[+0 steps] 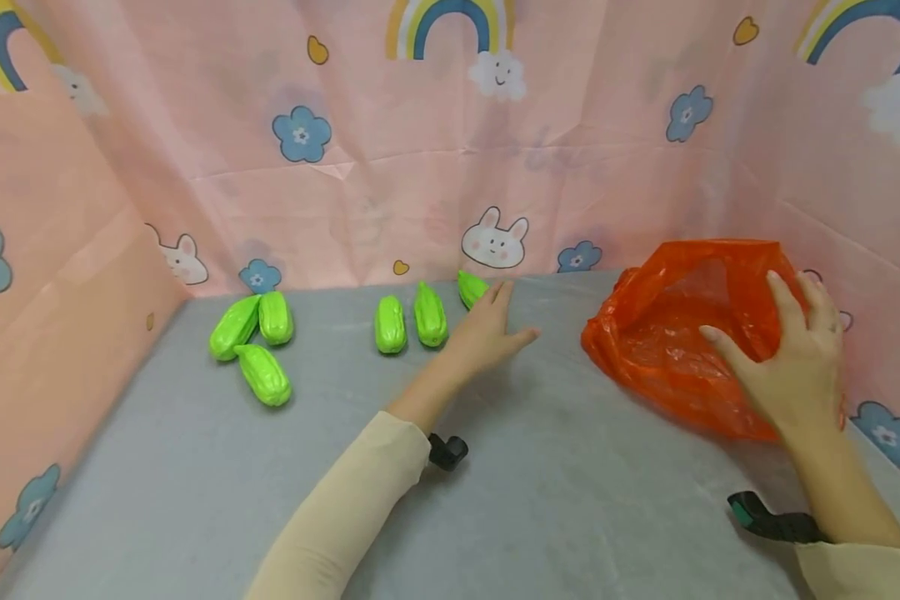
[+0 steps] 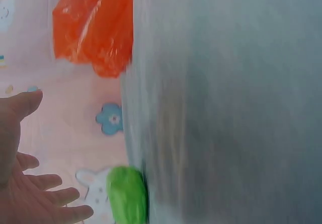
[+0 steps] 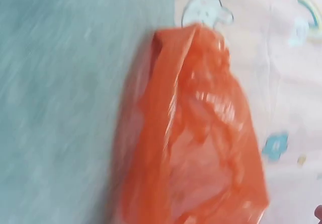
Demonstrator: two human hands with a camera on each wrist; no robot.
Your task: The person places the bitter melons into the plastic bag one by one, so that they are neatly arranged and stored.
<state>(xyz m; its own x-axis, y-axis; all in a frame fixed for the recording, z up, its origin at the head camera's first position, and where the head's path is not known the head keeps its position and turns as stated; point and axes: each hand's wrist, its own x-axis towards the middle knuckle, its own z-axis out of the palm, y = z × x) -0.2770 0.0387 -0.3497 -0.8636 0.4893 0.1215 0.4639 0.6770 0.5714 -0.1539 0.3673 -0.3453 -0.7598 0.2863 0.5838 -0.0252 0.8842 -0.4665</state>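
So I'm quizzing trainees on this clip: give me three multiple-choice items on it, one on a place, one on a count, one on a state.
1. Where does the crumpled orange plastic bag lie?
A. far right of the grey table
B. left corner
C. on the floor

2. How many green plastic vegetables show?
A. three
B. six
C. nine

3. How is the left hand?
A. a closed fist
B. fingers open, beside the rearmost green vegetable
C. inside the bag

A: the bag sits by the right curtain, under the right hand.
B: three lie left, three middle.
B: the wrist view shows spread fingers.
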